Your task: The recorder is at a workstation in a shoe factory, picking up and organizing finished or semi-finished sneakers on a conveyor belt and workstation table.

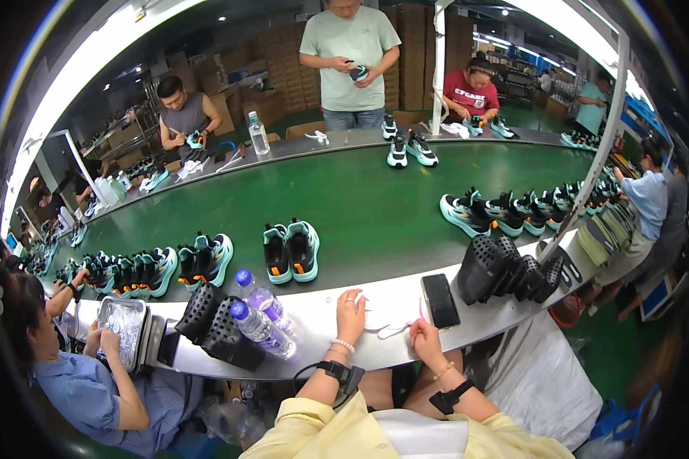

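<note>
My left hand [351,317] is over the metal ledge, its fingers bent and drawn together. Whatever it may hold is too small to make out. Closed in a pinch, my right hand [427,342] is to the right of it, beside a black phone [440,301]. A thin pink strip [421,309] rises by its fingertips; I cannot tell whether they grip it. Between my hands lies a thin, flat white piece [393,331] on the ledge. Beyond my left hand, a pair of black and mint sneakers [291,252] with orange heel tabs stands on the green belt.
Two purple-capped bottles [262,329] and black perforated holders [218,325] stand left; more black holders [505,269] are right. Sneaker rows [134,273] line the green belt [344,199] on both sides. A co-worker [103,367] sits at left; others work across the belt.
</note>
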The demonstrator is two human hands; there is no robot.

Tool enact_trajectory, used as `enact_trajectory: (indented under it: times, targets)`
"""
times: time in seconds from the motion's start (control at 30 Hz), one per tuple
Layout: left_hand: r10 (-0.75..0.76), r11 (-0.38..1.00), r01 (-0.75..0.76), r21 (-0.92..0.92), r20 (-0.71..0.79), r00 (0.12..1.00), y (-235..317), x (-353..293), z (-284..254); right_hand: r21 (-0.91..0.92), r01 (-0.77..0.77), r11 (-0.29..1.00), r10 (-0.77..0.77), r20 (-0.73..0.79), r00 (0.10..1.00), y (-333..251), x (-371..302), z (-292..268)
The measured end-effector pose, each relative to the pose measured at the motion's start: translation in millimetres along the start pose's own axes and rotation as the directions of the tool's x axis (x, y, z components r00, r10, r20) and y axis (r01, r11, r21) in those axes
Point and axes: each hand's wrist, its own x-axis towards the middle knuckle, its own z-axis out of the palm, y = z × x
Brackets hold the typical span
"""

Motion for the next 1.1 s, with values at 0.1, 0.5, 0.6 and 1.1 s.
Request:
enact_trajectory:
  times: [0.1,0.5,0.6,1.1]
  targets:
    - [-0.013,1.0,0.013,-0.002,0.0,1.0,12,7,-4,0.019,-0.004,1.0,0.005,-0.049,0.999,-6,-5,-9]
    - [0.354,0.928,-0.29,-0.232,0.313,0.881,170,152,41,-0.291,0.016,0.957,-0.2,-0.617,0.761,8,11,-124]
    - [0.384,0.923,-0.349,-0.164,0.48,0.789,171,183,111,-0.36,-0.09,0.929,-0.147,-0.579,0.802,36,8,-126]
    - [0.335,0.895,-0.446,-0.007,0.669,0.663,146,277,384,-0.348,-0.156,0.925,-0.064,-0.545,0.836,15,20,-120]
